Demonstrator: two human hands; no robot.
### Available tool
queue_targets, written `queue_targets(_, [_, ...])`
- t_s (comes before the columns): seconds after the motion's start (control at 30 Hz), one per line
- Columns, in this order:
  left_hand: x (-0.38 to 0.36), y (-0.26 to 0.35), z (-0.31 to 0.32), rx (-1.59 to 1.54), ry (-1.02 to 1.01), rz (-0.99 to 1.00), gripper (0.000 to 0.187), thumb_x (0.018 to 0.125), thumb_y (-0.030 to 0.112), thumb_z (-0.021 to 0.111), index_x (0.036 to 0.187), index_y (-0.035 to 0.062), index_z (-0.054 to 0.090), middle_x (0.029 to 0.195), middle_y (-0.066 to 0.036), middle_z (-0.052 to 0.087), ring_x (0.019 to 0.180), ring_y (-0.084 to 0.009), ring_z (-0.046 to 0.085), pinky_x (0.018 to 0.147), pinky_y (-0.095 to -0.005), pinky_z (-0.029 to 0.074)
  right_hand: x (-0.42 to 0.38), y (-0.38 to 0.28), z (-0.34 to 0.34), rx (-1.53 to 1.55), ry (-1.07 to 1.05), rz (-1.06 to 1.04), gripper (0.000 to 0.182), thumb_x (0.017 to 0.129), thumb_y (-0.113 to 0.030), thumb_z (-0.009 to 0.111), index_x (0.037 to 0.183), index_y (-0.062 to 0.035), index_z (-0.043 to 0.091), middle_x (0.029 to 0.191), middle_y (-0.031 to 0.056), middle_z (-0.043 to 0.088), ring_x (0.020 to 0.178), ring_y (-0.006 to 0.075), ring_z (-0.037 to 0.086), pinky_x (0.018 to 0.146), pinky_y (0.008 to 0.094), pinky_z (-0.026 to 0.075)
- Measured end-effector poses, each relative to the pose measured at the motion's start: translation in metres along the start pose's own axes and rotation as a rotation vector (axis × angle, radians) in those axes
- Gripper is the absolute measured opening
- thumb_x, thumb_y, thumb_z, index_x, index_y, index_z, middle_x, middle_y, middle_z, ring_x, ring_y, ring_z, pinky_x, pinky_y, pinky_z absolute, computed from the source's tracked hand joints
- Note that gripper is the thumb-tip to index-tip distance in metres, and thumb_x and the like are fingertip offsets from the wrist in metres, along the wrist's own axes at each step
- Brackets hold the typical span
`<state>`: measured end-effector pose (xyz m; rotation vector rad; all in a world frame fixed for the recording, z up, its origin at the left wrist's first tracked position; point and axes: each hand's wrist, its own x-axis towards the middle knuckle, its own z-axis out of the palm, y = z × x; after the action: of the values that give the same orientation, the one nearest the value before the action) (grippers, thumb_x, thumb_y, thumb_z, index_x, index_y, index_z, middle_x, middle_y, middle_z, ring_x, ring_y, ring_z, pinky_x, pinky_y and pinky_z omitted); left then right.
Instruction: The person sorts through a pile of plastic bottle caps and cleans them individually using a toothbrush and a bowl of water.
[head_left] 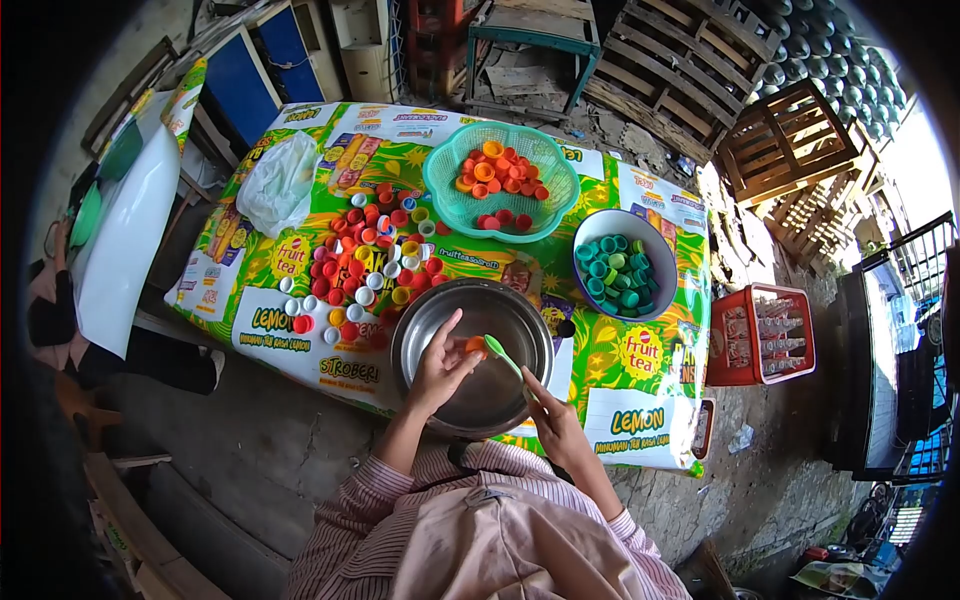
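Observation:
My left hand holds an orange bottle cap between its fingertips, above a metal basin. In my right hand is a slim toothbrush, green toward its head, which meets or nearly meets the cap; its bristles cannot be made out. Behind the basin, a teal plastic colander contains orange and red caps. To the right, a bowl with a white inside and dark rim holds green and teal caps. Loose red, white, orange and yellow caps lie spread on the left.
A bright printed cloth covers the table. A crumpled plastic bag lies at the back left. Right of the table stands a red crate with bottles. Wooden pallets lean behind. Another person's leg shows at the far left.

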<state>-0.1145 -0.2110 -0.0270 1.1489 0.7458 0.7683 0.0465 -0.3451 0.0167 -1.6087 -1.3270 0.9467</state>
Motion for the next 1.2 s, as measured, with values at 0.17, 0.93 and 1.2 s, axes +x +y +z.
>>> queue_targets(0.17, [0.001,-0.007,0.004,0.151,-0.029,0.08,0.077,0.082,0.002,0.061,0.142,0.0101,0.013,0.097,-0.008,0.058,0.086,-0.0116,0.059,0.07,-0.0231,0.048,0.013,-0.008,0.0,-0.032,-0.077,0.104,0.055,0.085,0.001,0.046,0.137,-0.0161,0.035,0.088,0.0253,0.061,0.078,0.0369,0.062,0.068,0.0318,0.047])
queue_targets(0.93, [0.0,0.003,0.002,0.619,0.037,0.314,0.092,0.073,-0.003,0.062,0.142,0.0058,0.002,0.076,-0.006,0.054,0.071,-0.0144,0.056,0.064,-0.0247,0.046,-0.001,-0.002,0.017,-0.228,0.031,-0.057,0.053,0.085,-0.001,0.046,0.134,-0.0182,0.037,0.087,0.0234,0.061,0.072,0.0405,0.059,0.061,0.0463,0.046])
queue_targets(1.2, [-0.002,0.008,0.0,0.659,-0.023,0.355,0.087,0.075,-0.003,0.061,0.141,0.0044,0.006,0.081,-0.009,0.056,0.073,-0.0184,0.056,0.071,-0.0301,0.046,0.0,0.003,0.017,-0.204,0.119,-0.034,0.053,0.085,-0.002,0.048,0.134,-0.0173,0.038,0.085,0.0222,0.061,0.07,0.0398,0.059,0.059,0.0448,0.047])
